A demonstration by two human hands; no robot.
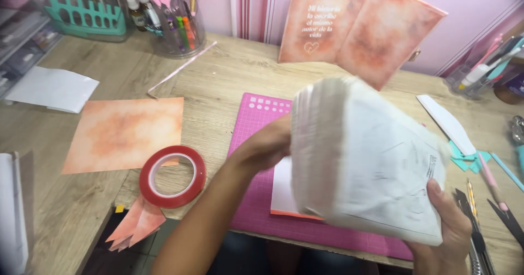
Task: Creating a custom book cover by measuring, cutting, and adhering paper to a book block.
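I've got both hands on a thick white page block [365,160], held up tilted over the pink cutting mat [256,127] at frame centre: left hand [267,144] pressed vs its stacked-page edge at 9 o'clock, fingers hidden so can't tell how far they wrap, right hand [445,231] clamped on its lower corner at 5 o'clock w/ thumb on the top sheet. Red tape roll [172,175] lies on the wood desk [218,78] at 9 o'clock of the mat, just beside an orange mottled paper sheet [125,133]. Orange mottled book cover [360,27] stands open at 12 o'clock, well apart from the block.
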